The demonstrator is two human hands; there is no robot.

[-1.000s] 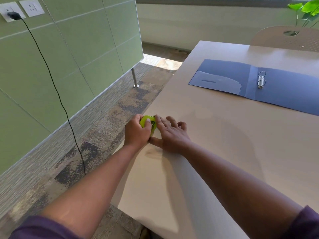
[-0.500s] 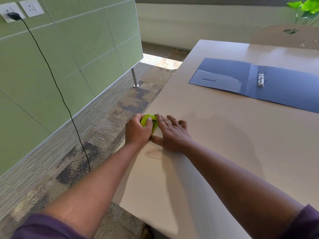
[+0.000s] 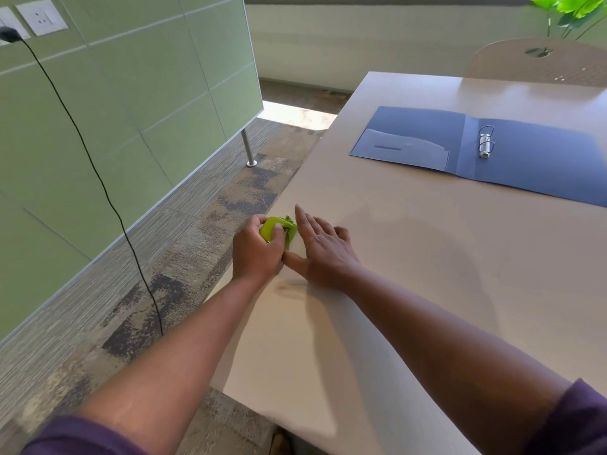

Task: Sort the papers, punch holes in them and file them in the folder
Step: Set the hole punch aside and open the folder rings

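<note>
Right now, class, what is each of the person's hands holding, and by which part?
The left hand grips the green hole punch around its curved handle end. The right hand holds nothing; it lies flat, fingers straight, beside the punch.

green hole punch [image 3: 277,226] | table's left edge (gripped) | blue folder [image 3: 492,152] open, flat

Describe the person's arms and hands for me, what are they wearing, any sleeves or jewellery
Both forearms are bare from above the elbow down to the wrist. Dark purple fabric sleeves show only at the bottom of the view, one on the left arm and one on the right arm. The left hand and right hand are ungloved. No watch, bracelet or ring is visible on the sides that face the camera.
</note>
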